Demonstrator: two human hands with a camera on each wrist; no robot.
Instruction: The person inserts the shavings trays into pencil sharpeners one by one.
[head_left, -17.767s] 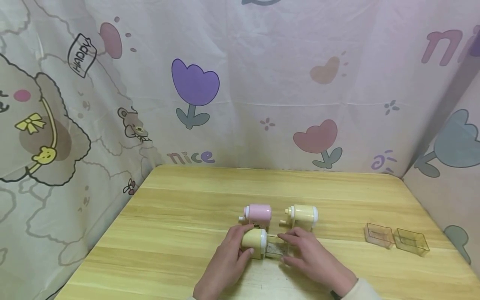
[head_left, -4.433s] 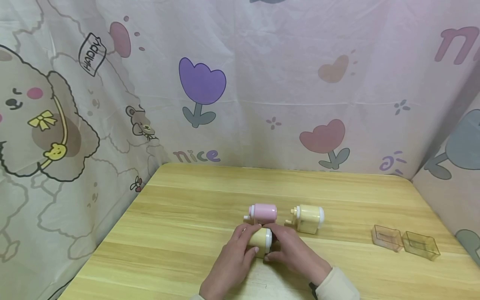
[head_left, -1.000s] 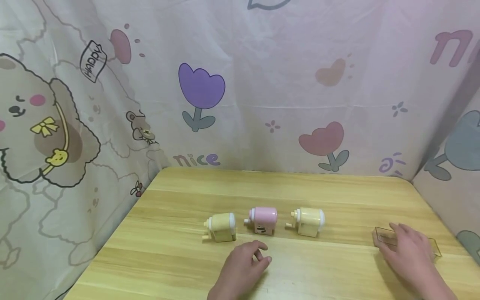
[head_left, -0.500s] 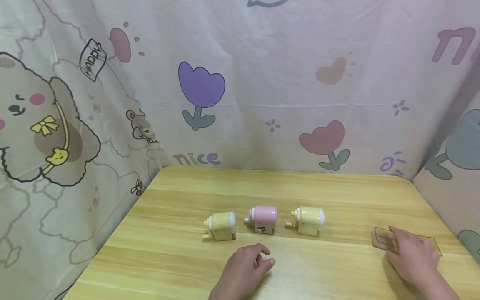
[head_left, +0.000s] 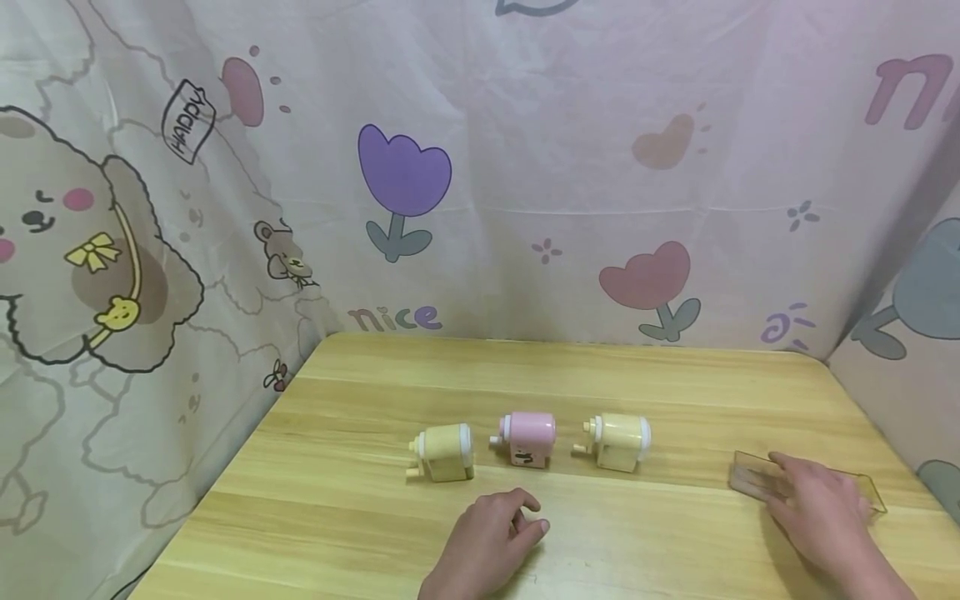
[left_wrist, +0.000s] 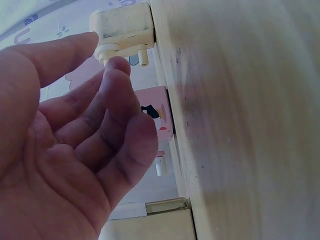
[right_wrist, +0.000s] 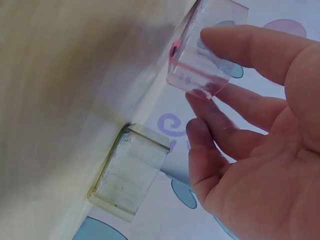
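Observation:
My right hand (head_left: 828, 512) pinches a clear pink shavings drawer (right_wrist: 200, 62) between thumb and fingers at the table's right side. Beside it lies a clear yellow drawer (right_wrist: 130, 170), partly covered by that hand in the head view. My left hand (head_left: 487, 542) hangs loosely curled with nothing in it, in front of the sharpeners. Three crank pencil sharpeners stand in a row: a yellow one (head_left: 445, 454) at the left, a pink one (head_left: 531, 437) in the middle with a dark picture on its front, and another yellow one (head_left: 621, 442) at the right.
The wood-grain table (head_left: 337, 533) ends at a printed curtain (head_left: 517, 167) behind and on both sides. Each sharpener's crank points left.
Earlier both hands held the left yellow sharpener and its drawer was slid in; it now stands left of the pink one. My right hand went to the loose drawers; the pink drawer shifted slightly left.

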